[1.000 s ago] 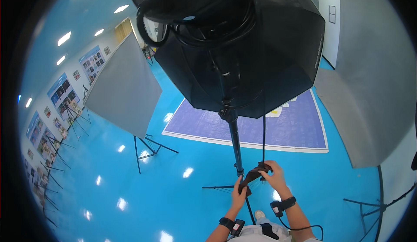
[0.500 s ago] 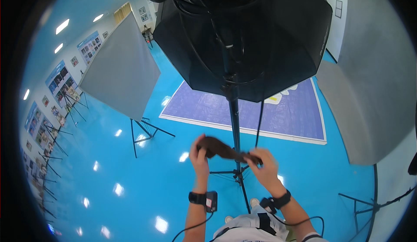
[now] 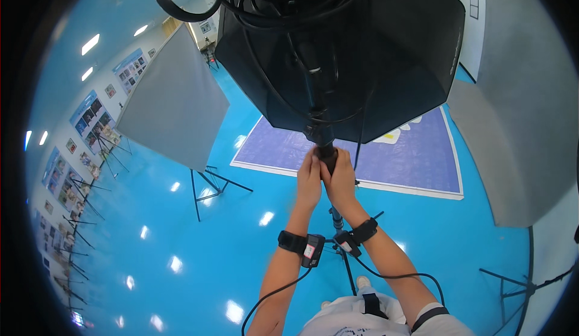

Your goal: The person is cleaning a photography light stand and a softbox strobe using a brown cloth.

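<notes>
In front of me a black light stand (image 3: 320,132) rises to a large black softbox (image 3: 398,53). My left hand (image 3: 309,179) and my right hand (image 3: 341,180) meet at the stand's pole, one on each side, fingers closed around it. Between them a dark brown strip (image 3: 328,159), soft-looking, lies against the pole. Most of it is hidden by my fingers, so I cannot tell how far round it goes. Each wrist wears a black strap with a small black box and a cable.
Black cables (image 3: 253,65) loop from the top of the softbox. A grey panel on a stand (image 3: 175,101) is at left. Below the softbox, a purple mat (image 3: 289,146) lies on the blue floor (image 3: 199,282). A grey backdrop (image 3: 518,131) hangs at right, beside another stand's legs (image 3: 503,279).
Both hands have moved up and together onto the pole. The dark brown strip, stretched between them before, is now gathered against the pole.
</notes>
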Available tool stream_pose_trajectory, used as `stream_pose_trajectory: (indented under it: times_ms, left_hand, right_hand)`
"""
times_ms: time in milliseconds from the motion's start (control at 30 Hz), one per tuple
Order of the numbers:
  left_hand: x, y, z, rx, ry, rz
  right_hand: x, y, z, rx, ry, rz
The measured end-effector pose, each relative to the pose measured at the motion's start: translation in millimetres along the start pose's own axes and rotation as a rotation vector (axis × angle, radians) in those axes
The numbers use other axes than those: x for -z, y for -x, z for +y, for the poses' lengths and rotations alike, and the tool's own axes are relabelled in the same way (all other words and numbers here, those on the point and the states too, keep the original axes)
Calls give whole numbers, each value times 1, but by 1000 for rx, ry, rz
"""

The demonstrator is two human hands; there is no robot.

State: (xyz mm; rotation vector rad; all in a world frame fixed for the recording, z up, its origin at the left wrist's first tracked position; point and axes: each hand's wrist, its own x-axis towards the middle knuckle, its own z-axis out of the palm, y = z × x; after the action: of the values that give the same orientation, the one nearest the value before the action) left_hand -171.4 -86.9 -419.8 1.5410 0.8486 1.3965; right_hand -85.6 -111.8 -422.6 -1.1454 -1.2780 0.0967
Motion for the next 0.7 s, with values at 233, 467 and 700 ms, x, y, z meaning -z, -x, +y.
stream_pose_trajectory:
  times_ms: [233, 467, 700]
  left_hand:
    - [21, 52, -94, 342, -101, -53]
    - [-2, 11, -3, -30, 295, -59]
    - [7, 9, 15, -54, 272, -114]
  right_hand:
    - [5, 63, 21, -395, -126, -394]
    - [7, -6, 20, -44, -301, -161]
    - [1, -34, -8, -45, -300, -154]
